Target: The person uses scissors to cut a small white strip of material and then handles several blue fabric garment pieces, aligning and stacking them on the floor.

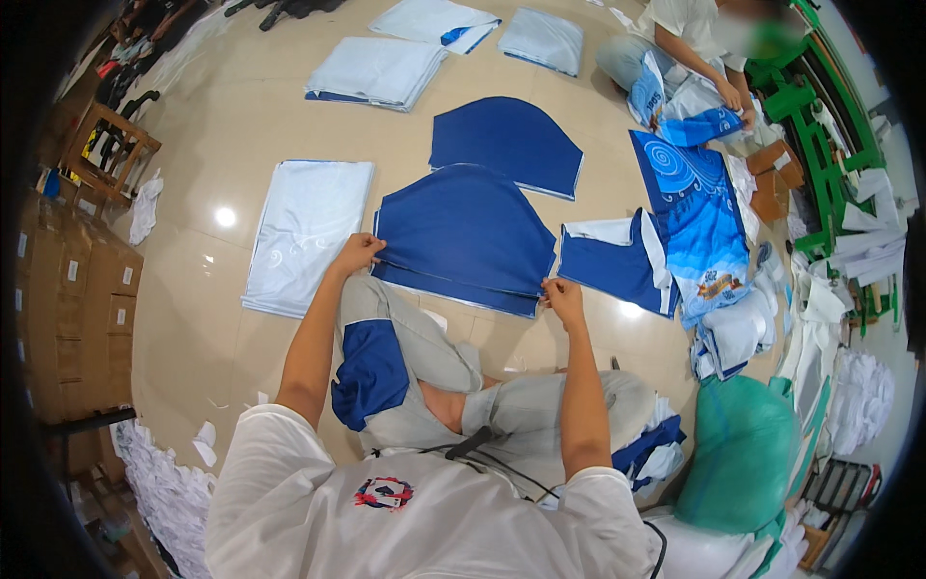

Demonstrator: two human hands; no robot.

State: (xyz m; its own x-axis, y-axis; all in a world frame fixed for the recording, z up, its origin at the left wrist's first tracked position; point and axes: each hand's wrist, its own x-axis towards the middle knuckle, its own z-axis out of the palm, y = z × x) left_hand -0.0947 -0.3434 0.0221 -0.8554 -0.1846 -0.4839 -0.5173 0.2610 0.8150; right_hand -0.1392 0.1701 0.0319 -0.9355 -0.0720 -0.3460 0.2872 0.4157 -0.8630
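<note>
Both hands grip a navy curved fabric panel (pixel 458 222) lying on the floor in front of my crossed legs: my left hand (pixel 360 253) pinches its left edge, and my right hand (pixel 562 294) pinches its lower right corner. A pale strip runs along its bottom. Beyond it lies a similar navy panel (pixel 502 143). To the left is a folded pale fabric stack (pixel 304 236); to the right, navy and white pieces (pixel 603 265). A small navy piece (pixel 371 372) rests on my left leg.
Another person (pixel 675 48) handles blue printed fabric at upper right, beside a printed panel (pixel 694 222). Folded pale stacks (pixel 376 68) lie at the back. Cardboard boxes (pixel 82 289) and a wooden chair (pixel 111 145) stand left; green sacks (pixel 733 454) and green machinery (pixel 820 145) are right.
</note>
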